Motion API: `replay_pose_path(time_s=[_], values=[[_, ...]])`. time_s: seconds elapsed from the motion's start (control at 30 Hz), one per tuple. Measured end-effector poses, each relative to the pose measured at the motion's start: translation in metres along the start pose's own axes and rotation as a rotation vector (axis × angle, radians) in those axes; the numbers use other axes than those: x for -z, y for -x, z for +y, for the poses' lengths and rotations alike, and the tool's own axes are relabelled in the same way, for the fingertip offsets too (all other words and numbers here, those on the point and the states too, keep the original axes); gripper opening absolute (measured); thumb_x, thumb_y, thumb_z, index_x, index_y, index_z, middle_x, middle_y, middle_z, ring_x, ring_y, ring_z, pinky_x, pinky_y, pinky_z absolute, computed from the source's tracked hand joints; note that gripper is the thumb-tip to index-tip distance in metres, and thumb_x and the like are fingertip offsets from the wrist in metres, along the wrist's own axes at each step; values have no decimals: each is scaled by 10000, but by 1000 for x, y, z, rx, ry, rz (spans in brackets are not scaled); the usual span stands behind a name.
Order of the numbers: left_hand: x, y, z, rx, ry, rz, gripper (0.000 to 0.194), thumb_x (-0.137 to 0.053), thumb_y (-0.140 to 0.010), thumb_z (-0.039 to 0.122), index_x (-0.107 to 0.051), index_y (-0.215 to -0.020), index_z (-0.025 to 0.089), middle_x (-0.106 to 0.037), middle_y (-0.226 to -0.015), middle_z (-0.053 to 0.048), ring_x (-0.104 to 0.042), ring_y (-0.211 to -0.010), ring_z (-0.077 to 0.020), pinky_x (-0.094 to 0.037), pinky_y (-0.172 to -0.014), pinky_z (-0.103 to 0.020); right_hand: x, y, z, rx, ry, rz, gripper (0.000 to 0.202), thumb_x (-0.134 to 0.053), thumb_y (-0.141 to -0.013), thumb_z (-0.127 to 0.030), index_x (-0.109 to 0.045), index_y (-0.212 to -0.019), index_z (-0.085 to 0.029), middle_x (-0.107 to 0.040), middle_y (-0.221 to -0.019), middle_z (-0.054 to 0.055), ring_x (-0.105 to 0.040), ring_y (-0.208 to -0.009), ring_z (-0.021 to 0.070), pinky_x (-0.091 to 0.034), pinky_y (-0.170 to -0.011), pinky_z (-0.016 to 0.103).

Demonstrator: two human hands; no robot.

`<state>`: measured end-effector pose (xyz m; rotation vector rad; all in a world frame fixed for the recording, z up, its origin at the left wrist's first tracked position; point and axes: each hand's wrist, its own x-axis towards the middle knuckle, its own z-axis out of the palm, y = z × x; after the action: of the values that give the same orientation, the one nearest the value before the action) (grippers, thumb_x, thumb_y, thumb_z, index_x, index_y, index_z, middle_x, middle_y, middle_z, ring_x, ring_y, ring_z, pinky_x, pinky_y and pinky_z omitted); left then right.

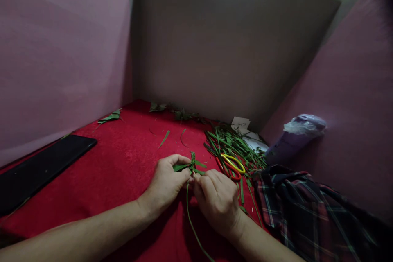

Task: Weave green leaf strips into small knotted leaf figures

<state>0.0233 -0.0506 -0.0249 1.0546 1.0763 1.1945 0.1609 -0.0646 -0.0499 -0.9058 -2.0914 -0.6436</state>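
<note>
Green leaf strips (193, 163), gathered in a small folded or knotted piece, stand between my two hands above the red cloth. My left hand (167, 178) grips the piece from the left with thumb and fingers. From the right, my right hand (216, 198) pinches at its lower end, fingers curled; the fingertips partly hide the strips. A long thin green strand (192, 223) hangs from there toward the bottom edge. Scissors with red and yellow handles (235, 163) lie right of my hands, beside a heap of green strips (233, 143).
The red cloth (123, 176) holds a black flat slab (46, 168) at left and leaf scraps (110, 117) along the back. White papers (253, 141), a purple plastic-wrapped object (294, 135) and plaid fabric (310, 208) sit at right. Walls rise around.
</note>
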Motion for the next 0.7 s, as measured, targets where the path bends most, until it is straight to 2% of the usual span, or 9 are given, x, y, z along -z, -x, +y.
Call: replay_pose_path(time_s=[0.7], values=[[-1,-1,-3,2,16,-11,165,-602,-616,59,-557,-751,143,-609,-552,36,-579,-492,-103,-519,-490,-228,2,-2,-1,3,-8,-8,221,-492,-851,-128,-519,-635,-168,-460,-523,-4,-397,-514,130,-286,-523,277]])
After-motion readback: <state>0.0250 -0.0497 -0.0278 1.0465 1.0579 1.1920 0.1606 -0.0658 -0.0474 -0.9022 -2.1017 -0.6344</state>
